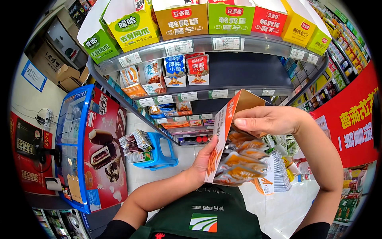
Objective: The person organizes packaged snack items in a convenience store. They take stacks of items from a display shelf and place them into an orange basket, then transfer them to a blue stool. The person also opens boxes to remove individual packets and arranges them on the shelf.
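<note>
An open cardboard display box (218,145), white and orange with a brown inside, is held tilted in front of my body. My left hand (202,162) grips its side panel near the lower left. Inside stand several snack sachets (243,161) in orange and silver, packed in a row. My right hand (276,119) reaches over the box's upper end, beside the raised brown flap (247,101). Its thumb lies bent across the opening and the other fingers curl down toward the sachets, partly hidden, so what they pinch cannot be made out.
Ahead stands a curved dark shelf (246,71) with snack boxes (181,22) on top and blue and red packs (175,69) below. A blue stool (163,153) with packets is left, near a freezer (73,147). Another box of packets (276,175) sits low right.
</note>
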{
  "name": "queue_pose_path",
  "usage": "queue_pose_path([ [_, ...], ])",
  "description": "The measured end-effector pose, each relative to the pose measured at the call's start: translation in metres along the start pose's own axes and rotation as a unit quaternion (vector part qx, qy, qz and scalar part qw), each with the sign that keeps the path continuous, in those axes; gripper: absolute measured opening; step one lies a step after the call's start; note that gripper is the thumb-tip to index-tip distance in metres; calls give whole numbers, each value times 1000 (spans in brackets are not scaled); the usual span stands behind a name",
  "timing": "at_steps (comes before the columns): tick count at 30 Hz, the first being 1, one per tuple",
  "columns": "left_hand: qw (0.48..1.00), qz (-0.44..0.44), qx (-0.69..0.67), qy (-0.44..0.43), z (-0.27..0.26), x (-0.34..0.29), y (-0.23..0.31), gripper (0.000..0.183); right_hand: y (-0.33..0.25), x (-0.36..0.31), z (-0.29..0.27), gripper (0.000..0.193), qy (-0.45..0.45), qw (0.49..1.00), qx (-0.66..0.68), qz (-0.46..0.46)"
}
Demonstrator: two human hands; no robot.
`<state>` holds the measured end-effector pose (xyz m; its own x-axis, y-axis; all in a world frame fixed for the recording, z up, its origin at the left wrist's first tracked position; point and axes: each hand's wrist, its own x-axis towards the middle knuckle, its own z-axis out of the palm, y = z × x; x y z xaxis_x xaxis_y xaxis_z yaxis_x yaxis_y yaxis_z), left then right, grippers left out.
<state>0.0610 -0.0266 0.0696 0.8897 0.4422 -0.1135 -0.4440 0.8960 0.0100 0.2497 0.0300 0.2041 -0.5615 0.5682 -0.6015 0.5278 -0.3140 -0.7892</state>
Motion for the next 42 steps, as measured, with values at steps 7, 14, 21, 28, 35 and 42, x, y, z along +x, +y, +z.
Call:
queue_pose_path([
  [7, 993, -17, -103, -59, -3, -5, -13, 76, 12, -1, 3, 43, 26, 998, -9, -53],
  [14, 995, 4, -82, -49, -1, -12, -17, 77, 10, -12, 0, 41, 16, 957, -208, -200],
  [21, 996, 39, -61, 42, -18, -12, -17, 73, 19, 15, 15, 27, 192, 881, -386, -193],
  [28, 996, 62, -57, 32, -23, -11, -12, 68, 28, 32, 4, 26, 262, 891, -291, -230],
  [35, 992, 57, -113, 24, -29, -9, -4, 62, 21, 31, 2, 21, 329, 880, -299, -170],
  [42, 993, 75, -78, 39, -25, 2, -4, 67, 37, 44, -15, 20, 327, 906, -246, -111],
])
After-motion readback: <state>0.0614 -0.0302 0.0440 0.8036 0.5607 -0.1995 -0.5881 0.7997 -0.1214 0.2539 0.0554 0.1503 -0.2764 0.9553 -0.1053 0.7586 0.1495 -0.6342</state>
